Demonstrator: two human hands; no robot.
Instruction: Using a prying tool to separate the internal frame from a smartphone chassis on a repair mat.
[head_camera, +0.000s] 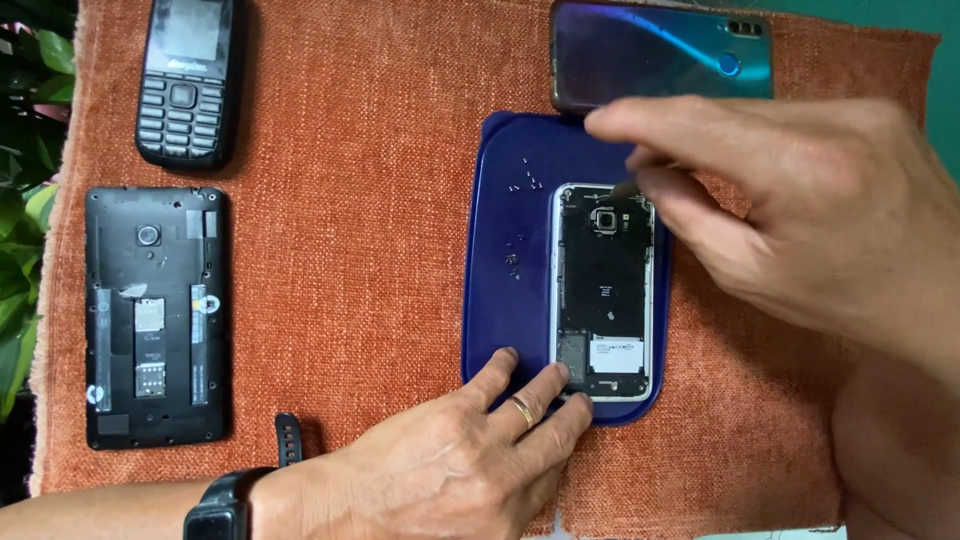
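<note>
An opened smartphone (604, 290) with its back cover off lies on a dark blue mat (510, 300). My left hand (470, 450) presses its fingertips on the phone's lower left corner and on the mat. My right hand (790, 210) hovers over the phone's upper right corner, pinching a thin tool (625, 187) whose tip touches the phone near the camera. Several tiny screws (522, 180) lie loose on the mat left of the phone.
Everything rests on an orange cloth (360, 250). A black opened phone (155, 315) lies at the left, a black keypad phone (185, 80) above it. A shiny blue-purple back cover (660, 50) sits at the top. Green leaves (20, 200) border the left edge.
</note>
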